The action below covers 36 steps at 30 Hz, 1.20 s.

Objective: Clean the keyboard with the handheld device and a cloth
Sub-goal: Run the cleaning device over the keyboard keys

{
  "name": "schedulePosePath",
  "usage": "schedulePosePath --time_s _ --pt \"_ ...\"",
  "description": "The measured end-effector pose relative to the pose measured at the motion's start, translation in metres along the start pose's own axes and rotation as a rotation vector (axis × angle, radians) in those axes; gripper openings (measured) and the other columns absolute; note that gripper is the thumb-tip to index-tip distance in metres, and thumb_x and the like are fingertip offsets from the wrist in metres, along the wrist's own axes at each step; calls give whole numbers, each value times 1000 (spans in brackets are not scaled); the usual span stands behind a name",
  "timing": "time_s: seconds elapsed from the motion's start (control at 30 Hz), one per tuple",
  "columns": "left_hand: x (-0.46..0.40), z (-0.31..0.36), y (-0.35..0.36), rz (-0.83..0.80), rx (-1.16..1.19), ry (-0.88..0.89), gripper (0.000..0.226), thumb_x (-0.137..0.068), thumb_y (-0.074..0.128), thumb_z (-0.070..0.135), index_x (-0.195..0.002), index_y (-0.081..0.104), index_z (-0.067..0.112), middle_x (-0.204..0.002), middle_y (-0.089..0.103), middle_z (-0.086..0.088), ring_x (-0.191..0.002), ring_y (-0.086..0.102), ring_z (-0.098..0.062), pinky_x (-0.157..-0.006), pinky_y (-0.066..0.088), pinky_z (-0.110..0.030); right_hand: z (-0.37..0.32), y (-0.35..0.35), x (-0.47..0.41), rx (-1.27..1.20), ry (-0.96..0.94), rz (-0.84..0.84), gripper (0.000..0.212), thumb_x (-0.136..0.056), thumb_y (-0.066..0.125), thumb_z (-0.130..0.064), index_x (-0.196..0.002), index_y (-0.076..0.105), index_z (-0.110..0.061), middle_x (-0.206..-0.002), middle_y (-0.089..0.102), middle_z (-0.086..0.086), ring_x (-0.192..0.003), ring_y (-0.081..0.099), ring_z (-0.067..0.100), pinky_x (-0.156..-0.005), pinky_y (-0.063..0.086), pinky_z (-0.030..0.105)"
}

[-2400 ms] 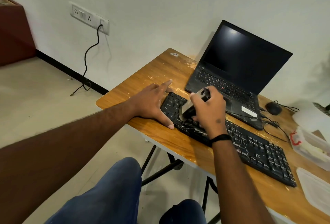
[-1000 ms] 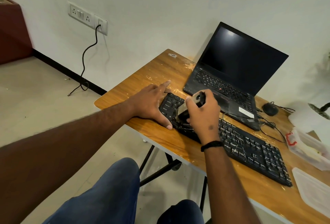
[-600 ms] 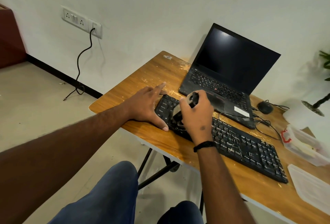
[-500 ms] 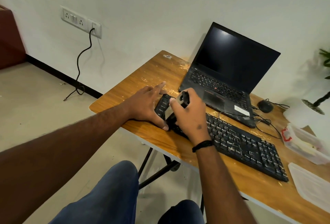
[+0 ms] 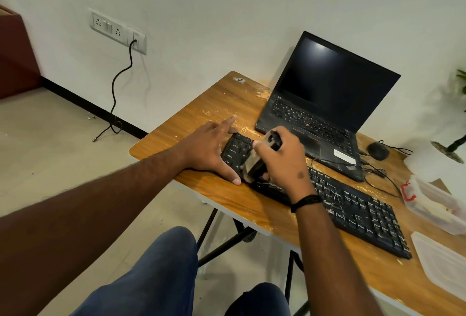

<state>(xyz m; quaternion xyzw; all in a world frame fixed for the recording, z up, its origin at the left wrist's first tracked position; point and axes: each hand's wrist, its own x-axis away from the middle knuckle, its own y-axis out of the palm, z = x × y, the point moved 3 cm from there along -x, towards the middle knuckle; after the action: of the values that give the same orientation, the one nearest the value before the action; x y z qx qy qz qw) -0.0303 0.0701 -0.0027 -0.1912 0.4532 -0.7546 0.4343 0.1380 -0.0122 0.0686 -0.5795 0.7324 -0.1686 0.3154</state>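
A black keyboard (image 5: 353, 211) lies slantwise on the wooden table (image 5: 201, 114), in front of the laptop. My left hand (image 5: 211, 149) rests flat at the keyboard's left end, fingers spread, thumb against its near corner. My right hand (image 5: 282, 162) grips a small grey-and-black handheld device (image 5: 254, 167), its lower end pressed onto the keys near the left end. No cloth is visible.
An open black laptop (image 5: 327, 103) stands behind the keyboard, with a mouse (image 5: 377, 150) and cables to its right. Clear plastic containers (image 5: 436, 204) and a lid (image 5: 443, 262) sit at the right edge. My knees are under the table's near edge.
My right hand has slid the device leftward along the keyboard toward my left hand. The left hand has stayed in place. The camera shifted slightly.
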Motion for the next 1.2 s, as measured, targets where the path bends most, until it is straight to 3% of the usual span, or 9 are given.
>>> schedulePosePath --time_s 0.17,0.27,0.43,0.6,0.7,0.8,0.93,1.03,1.2 --pt "0 1 0 -6 5 -2 156 -45 84 80 -161 -8 30 -163 29 -4 -149 23 -26 -119 26 -45 -2 4 -3 54 -24 214 16 -91 64 -26 -97 54 -15 -81 57 -3 -74 59 12 -63 59 42" --pt "1 1 0 -9 0 4 156 -45 83 80 -161 -8 28 -163 29 -2 -149 23 -26 -119 25 -44 -7 14 2 36 -106 108 19 -91 65 -27 -94 53 -13 -80 58 0 -71 59 11 -57 58 33" --pt "1 1 -1 -5 15 -11 155 -45 85 79 -161 -6 29 -162 30 -5 -148 24 -26 -119 27 -45 8 -3 -7 -2 2 85 14 -90 65 -27 -92 54 -19 -83 57 -4 -84 65 23 -61 60 49" --pt "3 6 -2 0 5 22 153 -51 87 72 -162 -6 24 -163 28 0 -149 21 -24 -119 23 -40 -8 18 -2 58 -120 110 18 -92 64 -27 -93 53 -12 -78 57 -1 -67 56 2 -53 50 18" --pt "3 4 -2 -4 9 7 154 -49 86 75 -161 -8 28 -163 27 -5 -149 21 -26 -118 24 -42 -8 10 -6 -56 -71 41 19 -91 66 -22 -91 54 -8 -85 60 8 -72 62 11 -43 50 21" --pt "1 0 0 -3 14 2 155 -43 80 85 -160 -7 33 -161 31 -4 -147 25 -24 -119 29 -47 11 -19 -13 -175 -6 281 13 -93 65 -21 -90 53 -16 -88 63 1 -75 66 16 -46 47 11" --pt "-1 -1 3 9 4 58 153 -44 75 91 -160 -7 33 -163 29 12 -149 22 -18 -122 25 -48 40 -51 -16 -462 184 655 15 -93 66 -26 -89 51 -25 -97 68 10 -66 73 24 -39 48 22" --pt "-2 -2 4 7 -6 64 153 -44 73 92 -160 -7 33 -163 29 14 -149 22 -18 -122 24 -47 50 -60 -23 -461 190 673 16 -93 65 -25 -88 50 -25 -92 68 9 -58 71 24 -38 49 23" --pt "-4 -6 5 12 5 34 155 -39 70 96 -159 -7 37 -162 32 7 -148 25 -20 -121 28 -49 52 -50 -37 -113 65 552 18 -91 66 -29 -94 52 -18 -85 62 -2 -77 68 23 -49 54 25"
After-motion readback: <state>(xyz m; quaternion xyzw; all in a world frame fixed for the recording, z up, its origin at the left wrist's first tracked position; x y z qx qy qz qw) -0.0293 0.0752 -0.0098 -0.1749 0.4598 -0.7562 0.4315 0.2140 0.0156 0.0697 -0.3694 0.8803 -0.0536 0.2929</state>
